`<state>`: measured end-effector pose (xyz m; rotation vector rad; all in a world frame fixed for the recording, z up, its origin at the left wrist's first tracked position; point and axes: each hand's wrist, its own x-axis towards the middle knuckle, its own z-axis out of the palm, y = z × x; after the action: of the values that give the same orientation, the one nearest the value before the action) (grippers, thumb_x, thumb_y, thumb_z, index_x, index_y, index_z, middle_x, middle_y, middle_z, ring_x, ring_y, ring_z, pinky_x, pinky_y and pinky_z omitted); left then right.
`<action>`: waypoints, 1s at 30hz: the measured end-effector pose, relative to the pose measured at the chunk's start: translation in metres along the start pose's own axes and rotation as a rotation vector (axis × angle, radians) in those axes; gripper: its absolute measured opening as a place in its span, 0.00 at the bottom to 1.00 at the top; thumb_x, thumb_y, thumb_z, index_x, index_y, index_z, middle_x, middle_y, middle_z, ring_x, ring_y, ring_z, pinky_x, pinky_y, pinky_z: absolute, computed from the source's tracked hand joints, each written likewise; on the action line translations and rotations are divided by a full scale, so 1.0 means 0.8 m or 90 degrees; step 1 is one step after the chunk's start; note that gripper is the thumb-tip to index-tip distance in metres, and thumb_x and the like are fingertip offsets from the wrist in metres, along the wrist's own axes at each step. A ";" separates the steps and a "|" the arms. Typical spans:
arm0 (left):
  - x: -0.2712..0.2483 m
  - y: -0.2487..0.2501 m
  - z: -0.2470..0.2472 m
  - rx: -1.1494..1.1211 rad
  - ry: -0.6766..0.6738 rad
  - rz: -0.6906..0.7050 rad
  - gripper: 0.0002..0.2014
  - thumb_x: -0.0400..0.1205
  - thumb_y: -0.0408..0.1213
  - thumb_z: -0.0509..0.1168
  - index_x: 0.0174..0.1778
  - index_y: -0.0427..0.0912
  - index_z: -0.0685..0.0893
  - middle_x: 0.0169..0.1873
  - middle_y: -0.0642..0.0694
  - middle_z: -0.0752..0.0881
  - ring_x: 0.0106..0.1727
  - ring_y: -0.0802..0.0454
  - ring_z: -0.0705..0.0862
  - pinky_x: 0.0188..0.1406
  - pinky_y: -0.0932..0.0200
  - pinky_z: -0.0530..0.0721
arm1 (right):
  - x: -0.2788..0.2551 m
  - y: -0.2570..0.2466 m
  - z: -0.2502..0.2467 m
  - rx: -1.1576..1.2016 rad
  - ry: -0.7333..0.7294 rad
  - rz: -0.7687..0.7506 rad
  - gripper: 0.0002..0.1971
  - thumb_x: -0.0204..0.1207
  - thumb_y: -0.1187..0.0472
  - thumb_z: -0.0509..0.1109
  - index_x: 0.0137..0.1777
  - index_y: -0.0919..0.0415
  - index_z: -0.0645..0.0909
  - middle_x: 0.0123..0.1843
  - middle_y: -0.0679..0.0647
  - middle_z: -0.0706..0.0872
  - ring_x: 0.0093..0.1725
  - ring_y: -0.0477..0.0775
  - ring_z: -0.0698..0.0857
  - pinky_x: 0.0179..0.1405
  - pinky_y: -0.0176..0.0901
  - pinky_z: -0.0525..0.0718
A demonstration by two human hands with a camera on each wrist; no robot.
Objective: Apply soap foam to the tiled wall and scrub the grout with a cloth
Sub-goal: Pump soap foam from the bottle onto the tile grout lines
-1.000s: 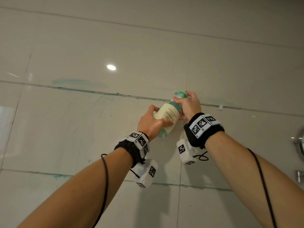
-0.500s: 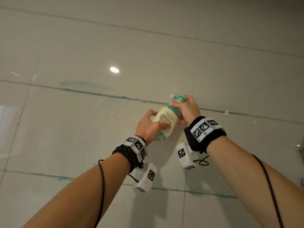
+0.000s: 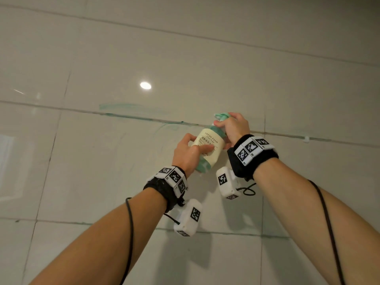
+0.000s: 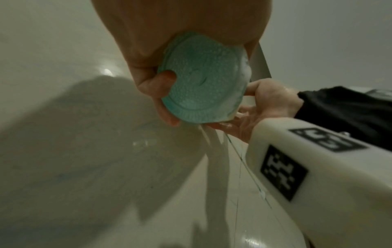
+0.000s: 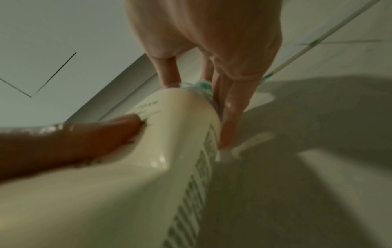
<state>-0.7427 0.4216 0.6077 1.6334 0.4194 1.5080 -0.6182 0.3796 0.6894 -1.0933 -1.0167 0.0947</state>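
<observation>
A cream foam-soap bottle (image 3: 208, 148) with a teal pump head (image 3: 221, 116) is held tilted up against the pale tiled wall (image 3: 123, 58). My left hand (image 3: 186, 153) grips the bottle's body from the left, thumb across the label. My right hand (image 3: 233, 126) curls round the neck and pump head. The nozzle sits close to the horizontal grout line (image 3: 144, 118), which carries a teal stain. The left wrist view shows the bottle's teal base (image 4: 203, 80) in my left hand (image 4: 152, 67). In the right wrist view, my right fingers (image 5: 231, 100) flank the bottle neck (image 5: 201, 85). No cloth is in view.
A teal smear (image 3: 131, 106) lies on the tile above the grout line. A small white blob (image 3: 306, 138) sticks to the grout line at the right. A lower grout line (image 3: 226, 232) also shows teal marks. A lamp's reflection (image 3: 145, 85) glints on the wall.
Both hands and the bottle have drifted slightly down and left along the grout line. The grips are unchanged.
</observation>
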 end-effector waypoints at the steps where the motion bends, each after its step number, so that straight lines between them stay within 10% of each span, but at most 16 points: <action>1: 0.002 0.001 -0.006 -0.010 0.000 -0.002 0.17 0.73 0.36 0.77 0.53 0.40 0.80 0.48 0.37 0.90 0.32 0.43 0.86 0.12 0.68 0.70 | 0.001 -0.002 0.007 -0.008 0.012 -0.006 0.25 0.62 0.62 0.79 0.59 0.48 0.79 0.55 0.52 0.87 0.50 0.58 0.89 0.48 0.63 0.90; 7: 0.007 0.006 -0.028 -0.018 -0.021 -0.015 0.16 0.72 0.34 0.77 0.53 0.38 0.81 0.48 0.35 0.90 0.30 0.44 0.84 0.11 0.69 0.69 | -0.001 -0.004 0.024 -0.034 0.049 -0.007 0.14 0.64 0.60 0.80 0.45 0.50 0.79 0.47 0.50 0.88 0.47 0.57 0.89 0.52 0.59 0.89; 20: 0.003 0.002 -0.091 -0.025 0.006 -0.007 0.16 0.73 0.36 0.77 0.53 0.40 0.81 0.47 0.38 0.91 0.30 0.45 0.84 0.13 0.69 0.67 | -0.035 -0.017 0.079 -0.055 -0.043 -0.040 0.31 0.69 0.58 0.79 0.72 0.51 0.74 0.62 0.52 0.84 0.55 0.57 0.87 0.55 0.59 0.88; 30: 0.011 0.010 -0.117 -0.042 0.021 -0.020 0.13 0.73 0.31 0.76 0.49 0.40 0.81 0.43 0.38 0.90 0.25 0.48 0.83 0.12 0.71 0.68 | -0.030 -0.022 0.107 -0.045 0.003 -0.009 0.13 0.66 0.62 0.79 0.44 0.49 0.79 0.50 0.54 0.88 0.48 0.62 0.89 0.41 0.63 0.91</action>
<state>-0.8304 0.4565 0.6110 1.5461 0.4071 1.5109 -0.7005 0.4171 0.6940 -1.1494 -1.0299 0.0450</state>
